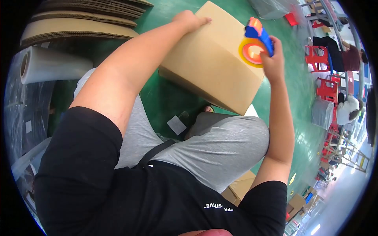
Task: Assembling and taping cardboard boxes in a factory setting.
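A brown cardboard box (208, 63) stands tilted on the green floor in front of my knees. My left hand (191, 19) lies flat on its far top edge, fingers together, pressing on it. My right hand (273, 59) grips a blue and orange tape dispenser (256, 41) with a yellow-rimmed roll, held against the box's right upper edge. My grey-trousered legs are bent below the box.
Flattened cardboard sheets (78, 19) are stacked at the upper left, with a roll of clear film (51, 65) beside them. Red plastic stools (319, 59) and seated people (346, 110) are at the right. Small boxes (242, 188) lie by my right hip.
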Tool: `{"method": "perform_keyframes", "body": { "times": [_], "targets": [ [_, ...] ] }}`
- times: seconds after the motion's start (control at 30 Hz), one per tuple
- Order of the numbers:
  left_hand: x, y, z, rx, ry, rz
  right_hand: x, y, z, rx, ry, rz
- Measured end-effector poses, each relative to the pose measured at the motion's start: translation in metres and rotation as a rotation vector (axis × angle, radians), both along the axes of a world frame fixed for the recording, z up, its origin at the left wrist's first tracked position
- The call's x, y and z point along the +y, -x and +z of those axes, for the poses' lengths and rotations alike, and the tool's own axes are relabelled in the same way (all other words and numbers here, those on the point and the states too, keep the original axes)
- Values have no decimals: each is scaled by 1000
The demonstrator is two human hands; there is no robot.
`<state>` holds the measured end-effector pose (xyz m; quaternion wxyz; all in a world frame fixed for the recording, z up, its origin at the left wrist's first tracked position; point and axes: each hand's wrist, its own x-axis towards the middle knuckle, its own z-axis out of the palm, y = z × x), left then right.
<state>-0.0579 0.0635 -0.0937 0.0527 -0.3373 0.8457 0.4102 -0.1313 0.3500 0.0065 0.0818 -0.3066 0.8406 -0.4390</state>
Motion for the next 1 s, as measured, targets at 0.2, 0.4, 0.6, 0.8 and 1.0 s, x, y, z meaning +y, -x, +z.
{"method": "perform_keyframes", "body": {
  "times": [0.2, 0.4, 0.6, 0.8, 1.0],
  "targets": [
    [2, -1, 0, -11, 62, 3, -9, -26, -18, 375, -197, 151],
    [17, -8, 3, 466, 471, 148, -10, -33, -25, 432, -243, 111],
    [82, -12, 88, -70, -904, -72, 2, -24, -24, 482, -204, 31],
    [74, -20, 68, 85, -530, -146, -12, -25, -39, 531, -277, 105],
    [78, -35, 78, 193, -420, 34, -15, -48, -18, 492, -305, 64]
  ]
}}
